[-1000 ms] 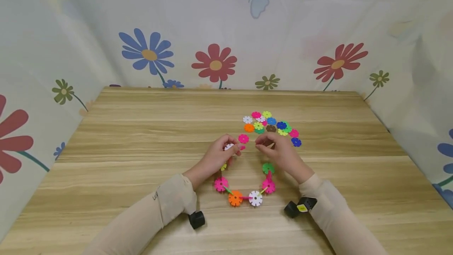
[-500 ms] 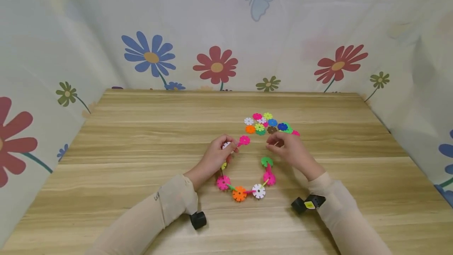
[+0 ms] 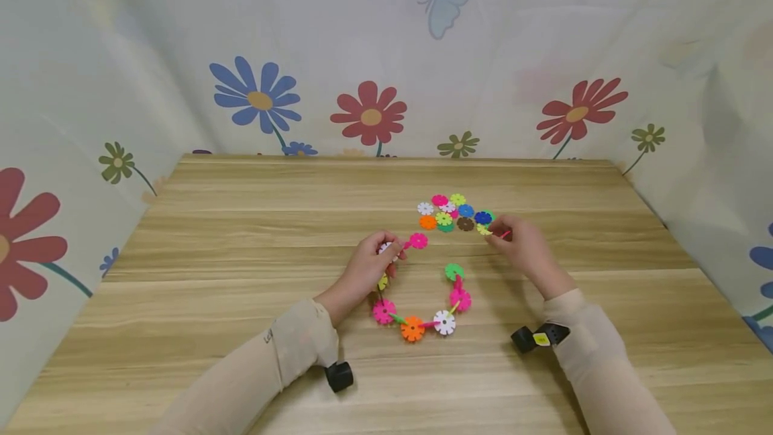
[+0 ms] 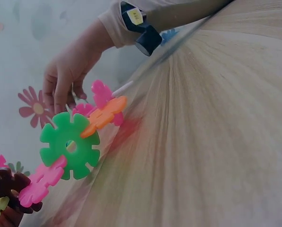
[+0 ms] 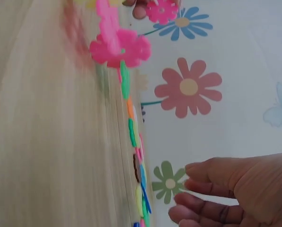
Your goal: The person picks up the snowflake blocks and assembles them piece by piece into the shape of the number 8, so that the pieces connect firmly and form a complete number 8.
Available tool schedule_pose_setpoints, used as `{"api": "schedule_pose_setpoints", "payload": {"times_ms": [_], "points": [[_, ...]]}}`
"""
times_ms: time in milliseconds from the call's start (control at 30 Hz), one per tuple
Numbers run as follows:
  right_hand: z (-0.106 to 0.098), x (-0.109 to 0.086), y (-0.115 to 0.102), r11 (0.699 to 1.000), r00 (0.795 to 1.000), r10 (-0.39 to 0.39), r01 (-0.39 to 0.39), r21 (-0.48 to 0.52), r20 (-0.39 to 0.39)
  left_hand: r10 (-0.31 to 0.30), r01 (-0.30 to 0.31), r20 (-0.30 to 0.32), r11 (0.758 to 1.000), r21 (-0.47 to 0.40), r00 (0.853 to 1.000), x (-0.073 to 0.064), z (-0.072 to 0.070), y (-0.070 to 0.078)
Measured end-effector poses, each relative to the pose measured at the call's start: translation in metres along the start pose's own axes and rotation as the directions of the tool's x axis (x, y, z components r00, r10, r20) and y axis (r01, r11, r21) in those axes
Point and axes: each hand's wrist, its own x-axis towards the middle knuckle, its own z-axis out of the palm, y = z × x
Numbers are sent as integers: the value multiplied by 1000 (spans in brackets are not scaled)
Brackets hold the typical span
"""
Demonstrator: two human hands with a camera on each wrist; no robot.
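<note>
My left hand (image 3: 370,264) pinches a chain of notched plastic snowflake discs near a white disc (image 3: 384,247). From there the chain curves toward me through an orange disc (image 3: 413,329) and up to a green disc (image 3: 454,272) on the right. A pink disc (image 3: 419,241) sticks out at the other end, beside the left fingertips. My right hand (image 3: 527,250) is over the right end of a loose pile of discs, close to a pink disc (image 3: 506,234). In the right wrist view, the right hand's thumb and fingers (image 5: 202,172) stand apart with nothing between them.
Loose discs lie behind the chain, among them a brown disc (image 3: 465,224), a blue disc (image 3: 483,217) and an orange disc (image 3: 427,222). The wooden table (image 3: 272,207) ends at a flower-printed cloth (image 3: 302,32) at the back and sides.
My right hand has moved right, away from the chain, to the right end of the loose discs. My left hand keeps its hold, and the chain has shifted slightly.
</note>
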Motion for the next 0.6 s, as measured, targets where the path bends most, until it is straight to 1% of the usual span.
{"api": "schedule_pose_setpoints", "payload": {"times_ms": [133, 233, 333, 467, 600], "points": [[-5, 0, 8, 994, 997, 76, -77, -75, -14, 3, -3, -10, 1000, -14, 1000, 0, 0, 0], [-7, 1, 15, 978, 990, 142, -140, -155, 3, 0, 0, -15, 1000, -20, 1000, -1, 0, 1], [-6, 2, 23, 961, 981, 192, -181, -210, 33, -12, 12, -11, 1000, -19, 1000, -1, 0, 2], [-5, 3, 30, 953, 972, 224, -204, -225, 65, -31, 31, 3, 999, -30, 1000, 0, 0, 2], [-4, 4, 34, 952, 970, 233, -213, -219, 71, -34, 35, 19, 998, -60, 999, 2, -2, 2]]}}
